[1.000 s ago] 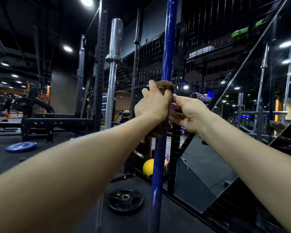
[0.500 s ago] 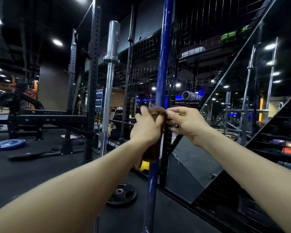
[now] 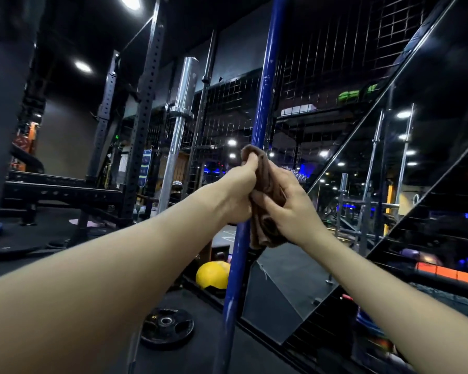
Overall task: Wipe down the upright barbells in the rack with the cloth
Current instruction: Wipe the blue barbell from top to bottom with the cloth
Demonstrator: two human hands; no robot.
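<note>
Hands meet at the middle of the head view, both on the brown cloth [image 3: 265, 203] where it wraps the blue barbell [image 3: 264, 103]. Your left hand [image 3: 237, 193] curls its fingers round the cloth and the bar from the left side, thumb up near the cloth's top fold; your right hand [image 3: 287, 209] pinches the loose hanging part of the cloth from the right, fingers bent over it. The two hands touch, and neither is nearer the bar than the other, though the left looks to have the firmer hold on the shaft itself. The bar's long axis runs nearly upright, leaning a little to the right at the top, so the clean stroke lies along it: bare blue shaft shows above your hands and below them down toward the floor. Both forearms reach forward and slightly up, almost straight. Farther left stands a chrome barbell [image 3: 183, 112], upright and well apart from your hands, probably the next one due. On the floor near the bar's foot lie a black weight plate [image 3: 166, 329] and a yellow ball [image 3: 212, 273].
</note>
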